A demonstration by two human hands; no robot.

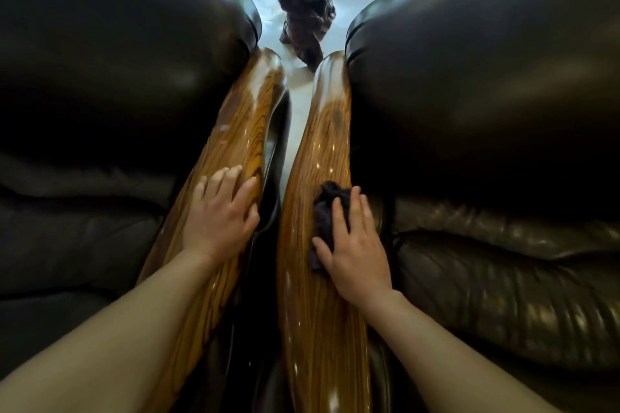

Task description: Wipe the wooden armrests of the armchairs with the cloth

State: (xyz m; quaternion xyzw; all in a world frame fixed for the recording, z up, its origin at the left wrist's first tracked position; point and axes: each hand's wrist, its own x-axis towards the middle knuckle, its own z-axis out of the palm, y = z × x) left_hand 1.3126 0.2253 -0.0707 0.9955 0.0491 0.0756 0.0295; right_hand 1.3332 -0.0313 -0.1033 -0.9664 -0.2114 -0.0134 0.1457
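Note:
Two glossy wooden armrests run side by side away from me. The left armrest (248,131) belongs to the left armchair, the right armrest (327,144) to the right armchair. My left hand (223,211) lies flat on the left armrest, fingers spread, holding nothing. My right hand (354,245) presses a dark crumpled cloth (325,208) onto the right armrest about halfway along it. The cloth sticks out ahead of my fingers and to the left of my thumb; the rest is hidden under my palm.
Dark leather armchairs (110,77) (486,84) bulge on both sides, with padded seats lower down. A narrow gap (281,178) separates the armrests. A dark gnarled wooden sculpture (303,0) stands on the pale floor (265,7) beyond the armrest ends.

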